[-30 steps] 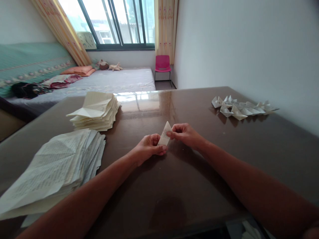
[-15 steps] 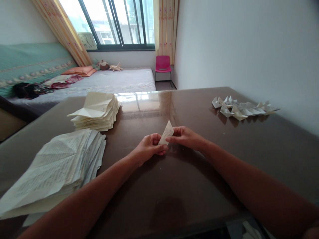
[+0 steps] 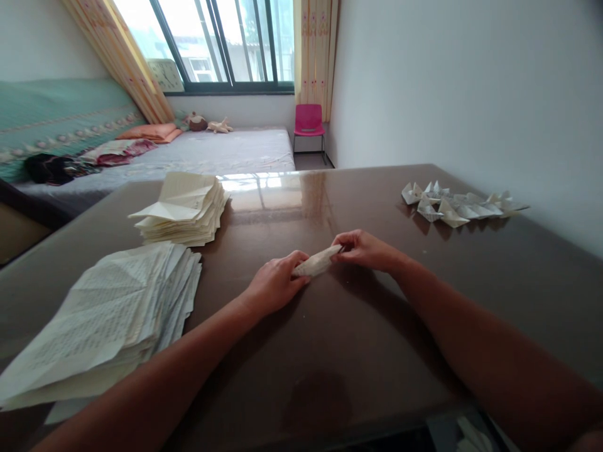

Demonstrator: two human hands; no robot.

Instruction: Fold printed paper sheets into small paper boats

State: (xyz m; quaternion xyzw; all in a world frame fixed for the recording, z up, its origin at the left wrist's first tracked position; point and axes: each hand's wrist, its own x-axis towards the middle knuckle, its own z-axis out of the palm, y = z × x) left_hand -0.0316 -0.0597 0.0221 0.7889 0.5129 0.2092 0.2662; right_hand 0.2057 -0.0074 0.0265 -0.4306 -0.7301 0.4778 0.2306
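A small folded paper (image 3: pixel 318 262), cream with faint print, is stretched between my two hands just above the brown table (image 3: pixel 264 376). My left hand (image 3: pixel 279 277) pinches its left end between thumb and fingers. At the opposite end, my right hand (image 3: pixel 360 248) grips the tip with its fingers closed. The paper now looks long and narrow, its ends partly covered by my fingers. Several folded paper boats (image 3: pixel 453 216) stand in a cluster at the far right of the table.
To my left lie a stack of creased printed sheets (image 3: pixel 108 314) and, behind it, a pile of cream paper (image 3: pixel 183 210). A white wall (image 3: pixel 452 81) borders the table's right side. Beyond the table are a bed (image 3: pixel 245 147) and a pink chair (image 3: pixel 309 120).
The folded paper has gone from an upright diamond shape to a long, narrow one. My right hand has moved right, away from my left hand, drawing the paper's end out.
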